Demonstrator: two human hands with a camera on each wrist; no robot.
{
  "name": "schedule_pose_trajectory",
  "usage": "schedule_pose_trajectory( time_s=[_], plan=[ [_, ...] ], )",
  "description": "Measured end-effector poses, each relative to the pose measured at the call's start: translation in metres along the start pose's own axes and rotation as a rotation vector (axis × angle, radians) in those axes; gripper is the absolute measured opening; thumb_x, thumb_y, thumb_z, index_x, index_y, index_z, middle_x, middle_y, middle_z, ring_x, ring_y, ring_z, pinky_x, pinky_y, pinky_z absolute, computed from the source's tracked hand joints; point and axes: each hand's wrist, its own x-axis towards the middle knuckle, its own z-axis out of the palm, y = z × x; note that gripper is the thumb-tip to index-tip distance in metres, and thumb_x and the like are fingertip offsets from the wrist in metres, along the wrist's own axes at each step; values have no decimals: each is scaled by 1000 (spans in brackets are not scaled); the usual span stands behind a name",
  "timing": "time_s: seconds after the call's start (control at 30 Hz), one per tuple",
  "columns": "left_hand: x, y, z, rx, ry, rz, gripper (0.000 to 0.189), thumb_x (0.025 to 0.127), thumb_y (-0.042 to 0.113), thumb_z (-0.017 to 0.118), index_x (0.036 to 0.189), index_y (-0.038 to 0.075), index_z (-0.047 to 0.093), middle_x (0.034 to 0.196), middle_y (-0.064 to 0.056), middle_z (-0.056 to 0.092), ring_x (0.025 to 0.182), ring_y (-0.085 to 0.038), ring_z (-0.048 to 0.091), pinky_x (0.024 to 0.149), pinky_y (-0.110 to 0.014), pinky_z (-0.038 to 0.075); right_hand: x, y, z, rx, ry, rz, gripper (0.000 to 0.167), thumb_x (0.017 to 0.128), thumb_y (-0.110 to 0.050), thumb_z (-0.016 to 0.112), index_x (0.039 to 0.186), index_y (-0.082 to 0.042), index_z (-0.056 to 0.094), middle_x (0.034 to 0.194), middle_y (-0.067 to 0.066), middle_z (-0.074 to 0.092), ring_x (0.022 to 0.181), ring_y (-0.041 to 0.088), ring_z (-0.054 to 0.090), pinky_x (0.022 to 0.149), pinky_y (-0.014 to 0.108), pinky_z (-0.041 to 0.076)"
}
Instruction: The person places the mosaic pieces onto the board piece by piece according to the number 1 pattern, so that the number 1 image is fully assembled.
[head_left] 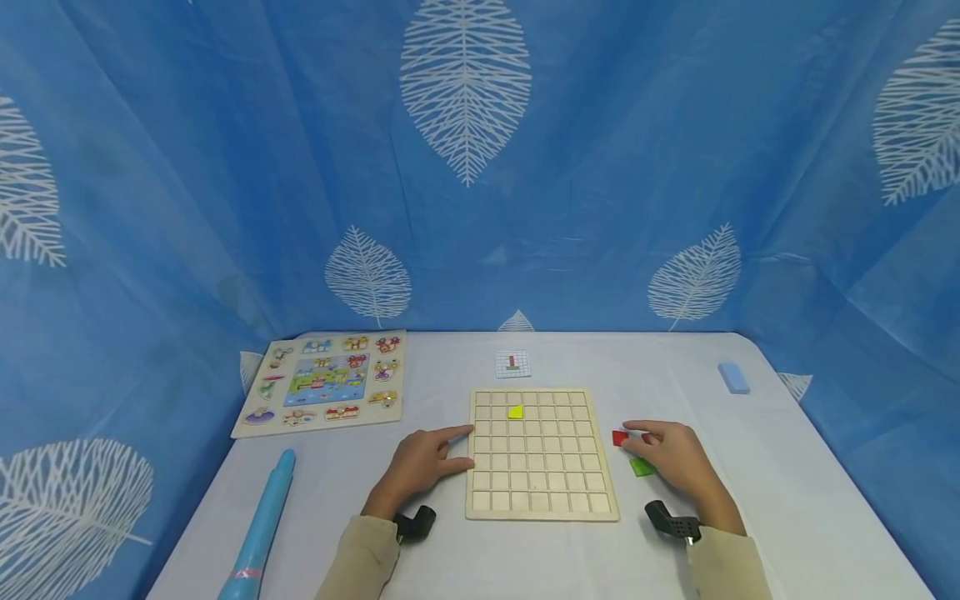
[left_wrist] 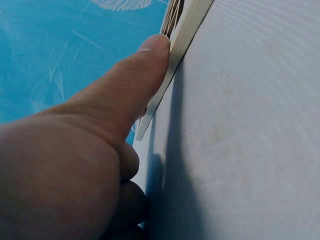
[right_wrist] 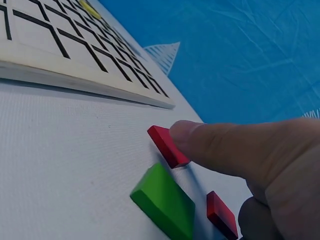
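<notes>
The person seemed to be at the step of picking up a red tile [head_left: 618, 438], which lay near the right edge of the grid board [head_left: 540, 467]. The right hand [head_left: 675, 457] held it in a narrow pinch; the left hand [head_left: 420, 462], thumb and forefinger spread wide, touched the board's left edge. The next move seemingly called for a lift clear of the green tile [head_left: 641, 467].

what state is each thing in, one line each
Left hand: thumb and index extended, touching grid board
Right hand: pinching front red tile
Grid board: flat, one cell covered
Yellow tile: on that cell
Front red tile: pinched, lift unclear
Other red tile: not pinched
Green tile: on table, unheld
Pattern card: face up
Puzzle board: flat, pieces on it
Blue block: lying on table
Blue stick: lying on table
</notes>
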Motion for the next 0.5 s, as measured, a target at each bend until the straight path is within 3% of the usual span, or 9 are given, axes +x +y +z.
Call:
schedule_pose_trajectory(
  time_s=[0.27, 0.5],
  plan=[
    [0, 1, 1, 6, 0, -9, 59, 86, 52, 78, 139, 28, 66, 58, 12, 37, 52, -5, 31, 52, -25, 27, 1, 0, 2, -51, -18, -26, 38, 89, -24, 79, 122, -5, 75, 63, -1, 40, 68, 19, 44, 59, 31, 34],
    [0, 2, 2, 7, -4, -35, 60, 85, 52, 79, 139, 28, 66, 58, 12, 37, 52, -6, 31, 52, -25, 28, 0, -5, 4, -51, -32, 13, 36, 90, -19, 76, 123, -4, 74, 61, 1, 43, 65, 19, 45, 58, 31, 36]
  ],
)
